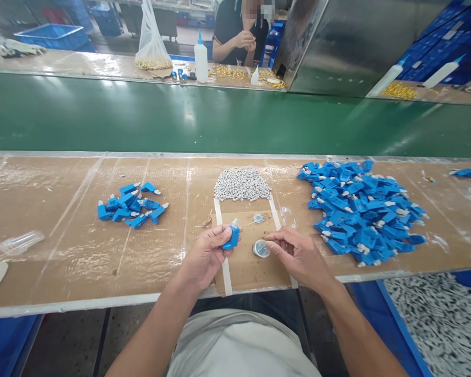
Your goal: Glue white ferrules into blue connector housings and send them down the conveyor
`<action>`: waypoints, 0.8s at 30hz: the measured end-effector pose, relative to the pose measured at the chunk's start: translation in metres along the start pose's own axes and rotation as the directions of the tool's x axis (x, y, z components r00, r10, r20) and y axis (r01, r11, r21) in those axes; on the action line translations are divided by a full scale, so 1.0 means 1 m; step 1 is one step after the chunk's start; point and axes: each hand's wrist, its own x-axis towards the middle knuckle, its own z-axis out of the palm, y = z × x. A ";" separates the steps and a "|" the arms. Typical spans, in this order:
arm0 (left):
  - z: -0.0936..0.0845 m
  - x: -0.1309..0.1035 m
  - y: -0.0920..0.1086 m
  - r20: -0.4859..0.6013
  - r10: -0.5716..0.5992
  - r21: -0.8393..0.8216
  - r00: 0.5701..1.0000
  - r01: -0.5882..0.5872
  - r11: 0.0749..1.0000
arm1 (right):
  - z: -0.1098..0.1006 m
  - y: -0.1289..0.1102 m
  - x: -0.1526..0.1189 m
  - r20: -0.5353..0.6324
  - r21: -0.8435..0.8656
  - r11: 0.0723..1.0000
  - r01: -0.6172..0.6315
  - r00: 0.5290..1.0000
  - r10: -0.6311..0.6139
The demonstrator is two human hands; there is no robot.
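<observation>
My left hand [209, 250] is closed around a small blue plastic piece with a whitish tip [231, 238], held upright above the board. Across from it, my right hand [298, 255] pinches what looks like a thin stick [264, 245] over a small round tin [261, 249]. The stick's lower end is in the tin's grey contents. Just behind the tin lies a small round lid-like disc [258, 218] with another thin stick [251, 223] beside it. A heap of small grey pellet-like parts [242, 183] lies beyond both hands.
Similar blue pieces form a large pile [363, 212] on the right and a smaller group [131, 205] on the left. A clear plastic cup [22, 243] lies far left. Beyond runs a green belt [149, 118]; a person [241, 31] sits behind it. A blue bin [400, 324] of grey parts stands lower right.
</observation>
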 end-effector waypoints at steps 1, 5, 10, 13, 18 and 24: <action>0.000 0.000 0.000 -0.003 -0.004 -0.007 1.000 0.004 1.000 | 0.001 0.001 0.000 0.005 0.003 1.000 0.008 1.000 -0.008; -0.002 0.000 -0.002 -0.021 -0.017 -0.031 1.000 0.016 0.999 | 0.003 0.000 0.002 -0.023 -0.040 0.996 0.074 0.997 -0.075; -0.003 0.002 -0.006 -0.016 -0.009 -0.063 1.000 0.008 0.998 | 0.004 -0.008 0.003 0.021 -0.109 0.967 0.229 0.973 -0.228; -0.002 0.001 -0.006 -0.005 -0.017 -0.078 1.000 0.017 0.997 | 0.002 -0.012 0.004 0.075 -0.088 0.966 0.245 0.968 -0.238; 0.003 -0.003 -0.008 0.019 -0.061 -0.079 0.998 0.062 0.995 | -0.005 -0.015 0.000 0.097 0.028 0.991 0.128 0.987 -0.130; 0.013 -0.008 -0.020 0.145 -0.146 -0.056 0.979 0.155 0.986 | -0.019 -0.024 -0.002 -0.193 0.210 0.977 -0.027 0.979 0.068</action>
